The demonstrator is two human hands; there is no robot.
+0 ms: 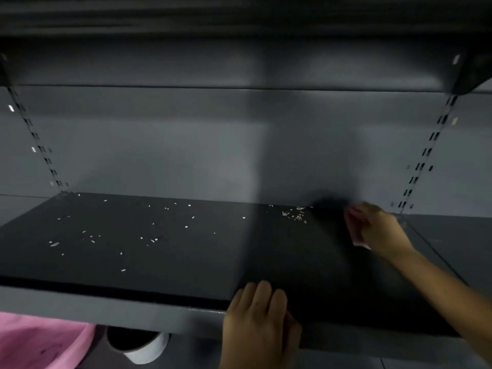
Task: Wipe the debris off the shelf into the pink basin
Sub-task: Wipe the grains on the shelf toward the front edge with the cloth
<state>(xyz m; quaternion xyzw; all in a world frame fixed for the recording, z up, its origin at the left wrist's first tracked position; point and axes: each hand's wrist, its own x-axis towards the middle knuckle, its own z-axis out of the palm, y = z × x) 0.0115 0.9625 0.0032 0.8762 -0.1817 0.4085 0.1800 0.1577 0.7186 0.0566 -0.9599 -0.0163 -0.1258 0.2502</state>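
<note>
A dark shelf board (186,262) carries scattered white debris (149,239), with a denser cluster (294,214) near the back wall. My right hand (378,230) is at the back right corner of the shelf, closed on a pink cloth (358,239) that peeks out under the fingers. My left hand (259,323) rests flat on the shelf's front edge, fingers together, holding nothing. The pink basin (40,342) shows at the bottom left, below the shelf.
A grey back wall (213,145) stands behind the shelf, with slotted uprights on the left (34,137) and right (428,150). Another shelf hangs overhead. Below the shelf front, a white-rimmed dark round container (138,344) sits beside the basin.
</note>
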